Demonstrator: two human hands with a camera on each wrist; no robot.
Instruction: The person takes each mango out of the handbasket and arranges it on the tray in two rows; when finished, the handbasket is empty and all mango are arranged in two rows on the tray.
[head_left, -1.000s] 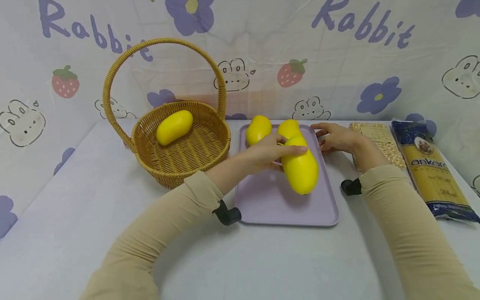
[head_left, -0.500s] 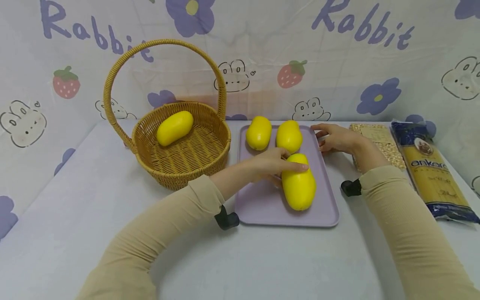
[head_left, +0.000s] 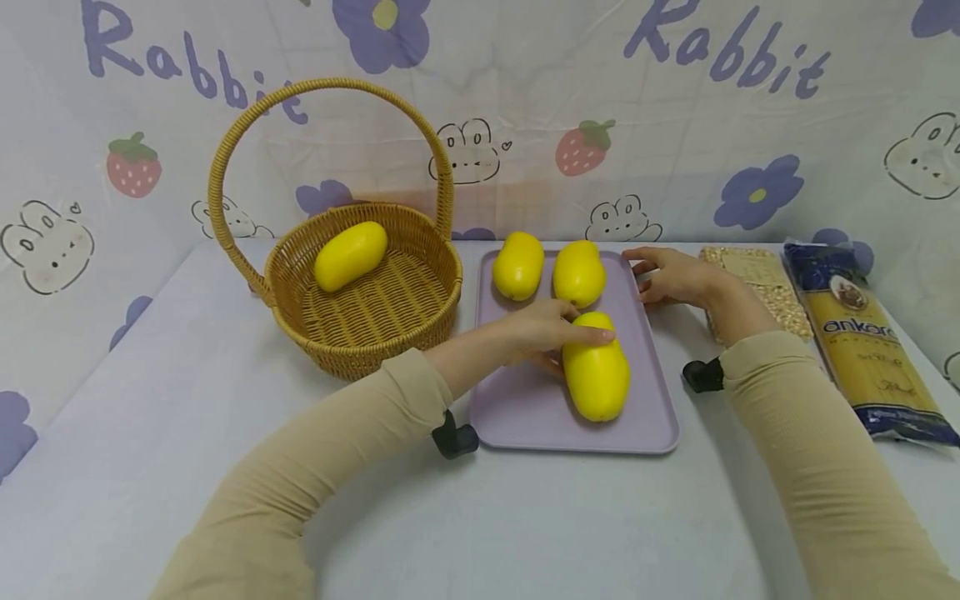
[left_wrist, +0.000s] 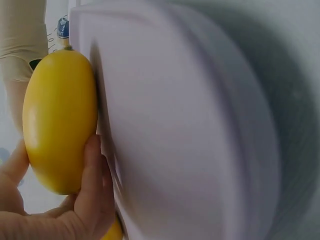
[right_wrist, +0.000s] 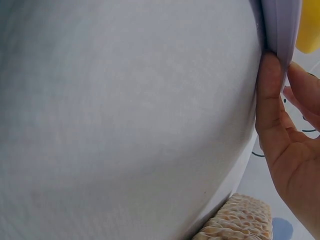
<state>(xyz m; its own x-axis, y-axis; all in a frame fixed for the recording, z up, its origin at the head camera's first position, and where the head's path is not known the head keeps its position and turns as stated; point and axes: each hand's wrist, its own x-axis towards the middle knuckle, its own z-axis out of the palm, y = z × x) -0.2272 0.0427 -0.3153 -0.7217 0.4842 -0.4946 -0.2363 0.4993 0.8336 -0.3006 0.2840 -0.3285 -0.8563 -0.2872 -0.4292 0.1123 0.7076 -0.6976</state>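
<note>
My left hand point(head_left: 546, 327) grips a yellow mango point(head_left: 597, 375) from its far end, thumb across the top and fingers down its left side. That mango is low over the front half of the lilac tray point(head_left: 517, 417); the left wrist view shows the mango point(left_wrist: 60, 115) close beside the tray surface. Two more mangoes, one at the left point(head_left: 517, 267) and one at the right point(head_left: 579, 273), lie at the back of the tray. At the back right corner, my right hand point(head_left: 675, 277) pinches the tray's rim between thumb and fingers, as the right wrist view shows.
Left of the tray stands a wicker basket point(head_left: 360, 354) with a tall hoop handle and one mango point(head_left: 351, 257) inside. To the right lie a bag of pale kernels point(head_left: 772, 292) and a pasta packet point(head_left: 862, 333). A printed cloth point(head_left: 510, 83) hangs behind the table.
My left hand has brought the held mango toward the front of the tray and lower, uncovering the back right mango. In the last half second it has barely moved. The right hand has stayed put.
</note>
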